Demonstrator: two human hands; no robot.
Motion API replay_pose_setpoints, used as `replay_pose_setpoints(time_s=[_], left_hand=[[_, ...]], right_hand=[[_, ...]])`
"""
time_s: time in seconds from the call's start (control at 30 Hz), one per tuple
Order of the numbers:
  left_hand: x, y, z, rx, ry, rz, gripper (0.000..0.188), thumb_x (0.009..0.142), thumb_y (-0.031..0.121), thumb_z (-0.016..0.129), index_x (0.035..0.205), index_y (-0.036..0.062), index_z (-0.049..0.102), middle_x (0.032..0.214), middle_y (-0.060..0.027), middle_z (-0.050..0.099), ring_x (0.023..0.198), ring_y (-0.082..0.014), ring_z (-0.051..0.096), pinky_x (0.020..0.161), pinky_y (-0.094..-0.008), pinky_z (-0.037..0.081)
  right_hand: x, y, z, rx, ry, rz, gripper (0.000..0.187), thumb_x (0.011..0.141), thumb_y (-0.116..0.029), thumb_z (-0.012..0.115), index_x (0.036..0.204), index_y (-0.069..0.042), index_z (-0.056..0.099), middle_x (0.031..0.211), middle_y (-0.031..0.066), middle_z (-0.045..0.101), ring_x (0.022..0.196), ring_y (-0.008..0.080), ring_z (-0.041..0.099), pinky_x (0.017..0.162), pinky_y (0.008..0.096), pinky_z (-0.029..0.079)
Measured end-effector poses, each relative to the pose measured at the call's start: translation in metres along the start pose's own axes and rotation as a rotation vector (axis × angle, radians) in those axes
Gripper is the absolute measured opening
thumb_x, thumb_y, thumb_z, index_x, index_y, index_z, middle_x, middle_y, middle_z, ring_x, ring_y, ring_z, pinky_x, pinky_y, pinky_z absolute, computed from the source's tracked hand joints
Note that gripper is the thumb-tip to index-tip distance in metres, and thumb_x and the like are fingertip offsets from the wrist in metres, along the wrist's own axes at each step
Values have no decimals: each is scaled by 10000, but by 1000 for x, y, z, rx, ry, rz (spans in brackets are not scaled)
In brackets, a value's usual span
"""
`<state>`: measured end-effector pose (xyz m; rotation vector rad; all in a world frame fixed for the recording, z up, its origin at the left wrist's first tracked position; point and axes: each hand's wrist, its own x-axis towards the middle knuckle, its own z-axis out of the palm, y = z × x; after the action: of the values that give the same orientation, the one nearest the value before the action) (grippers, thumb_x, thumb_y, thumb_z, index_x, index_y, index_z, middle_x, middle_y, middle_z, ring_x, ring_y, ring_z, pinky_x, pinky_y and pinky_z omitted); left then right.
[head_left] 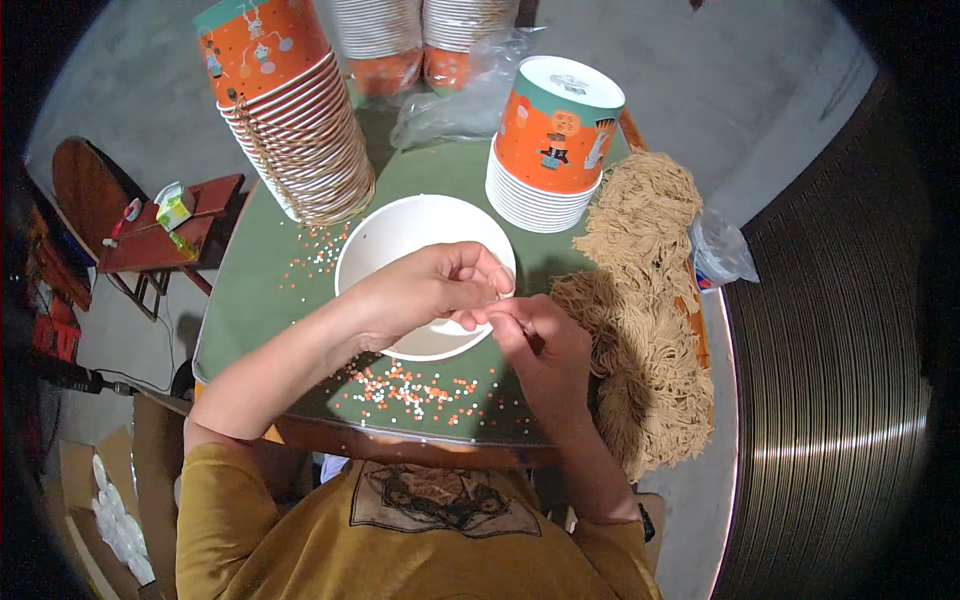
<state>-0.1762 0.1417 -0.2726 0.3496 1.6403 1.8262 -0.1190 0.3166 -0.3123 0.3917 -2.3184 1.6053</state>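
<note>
My left hand (455, 283) and my right hand (548, 350) meet above the right side of a white round tub (375, 240), whose open mouth faces up. Both hands have fingertips pinched together, almost touching. What lies between them is too small and hidden to make out. Small orange and white paper dots (410, 390) lie scattered in front of the tub, and more lie to its left. To the right of my right hand sits a large heap of tan cord (650, 330), reaching from the far side of the table to its near edge.
At the back left leans a tall stack of upturned orange paper tubs (270, 50), with tan cord loops (290, 170) hanging down it. A shorter stack (555, 130) stands right of centre. Clear plastic wrap (450, 110) lies between them. A ridged dark panel (840, 380) rises at the right.
</note>
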Motion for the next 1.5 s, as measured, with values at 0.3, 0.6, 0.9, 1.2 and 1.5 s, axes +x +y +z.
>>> replay_pose_setpoints(time_s=[0.3, 0.6, 0.9, 1.2, 1.5], left_hand=[[-2, -2, -5, 8, -5, 11, 173, 869, -25, 548, 1037, 15, 558, 882, -20, 582, 772, -71, 555, 714, -202, 468], [-10, -1, 13, 302, 77, 219, 158, 893, -24, 516, 1049, -7, 502, 852, -20, 550, 763, -95, 533, 725, -238, 468], [-11, 3, 21, 636, 160, 271, 204, 920, 18, 544, 1114, 34, 483, 906, 1, 515, 840, -68, 515, 758, -236, 455], [-16, 3, 18, 769, 132, 307, 283, 889, 40, 576, 1162, 39, 503, 990, -43, 547, 920, -119, 549, 828, -281, 471], [-15, -1, 16, 855, 150, 433, 282, 881, 31, 563, 1156, 35, 505, 1026, -82, 510, 926, -171, 550, 831, -295, 465]], right_hand=[[3, 15, -9, 100, -145, -65, 146, 908, -137, 589, 1024, -61, 637, 868, 84, 666, 728, 162, 653, 625, 288, 521], [16, 5, -22, 529, 61, 222, 293, 957, -223, 528, 1190, -46, 510, 812, 38, 626, 681, 114, 597, 521, 234, 489], [9, -2, -9, -122, -12, 42, 183, 864, -213, 649, 929, -47, 607, 774, 89, 628, 669, 185, 631, 605, 319, 510], [6, 1, -4, -146, 7, 72, 157, 834, -183, 658, 899, -55, 594, 774, 101, 632, 625, 223, 622, 598, 334, 508], [5, 0, -2, -129, -18, 112, 153, 835, -173, 644, 901, -42, 598, 717, 93, 619, 580, 167, 609, 567, 322, 499]])
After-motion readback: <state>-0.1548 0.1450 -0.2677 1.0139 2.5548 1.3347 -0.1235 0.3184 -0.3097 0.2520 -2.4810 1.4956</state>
